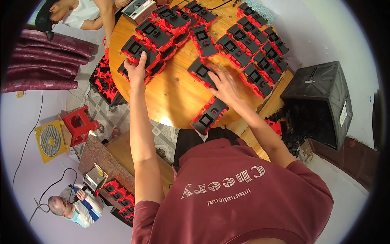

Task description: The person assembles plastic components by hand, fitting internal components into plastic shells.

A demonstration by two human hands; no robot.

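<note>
I had the left hand (pixel 137 72) spread on a stacked case (pixel 133 47) at eleven o'clock, its grip unclear. Towards twelve, the right hand (pixel 226 87) seemingly pinched a second case (pixel 198 70). A third case (pixel 209 115), apparently overhanging the bench (pixel 170 97) at its six o'clock rim, could have fallen had a forearm (pixel 262 130) brushed it. The shirt (pixel 260 211) bore pale lettering (pixel 224 183).

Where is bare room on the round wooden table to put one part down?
The round, yellowish wooden table is bare between the bare left forearm and the lone red-black plastic housing at its near edge. It's crowded at far left and right with similar housings.
</note>
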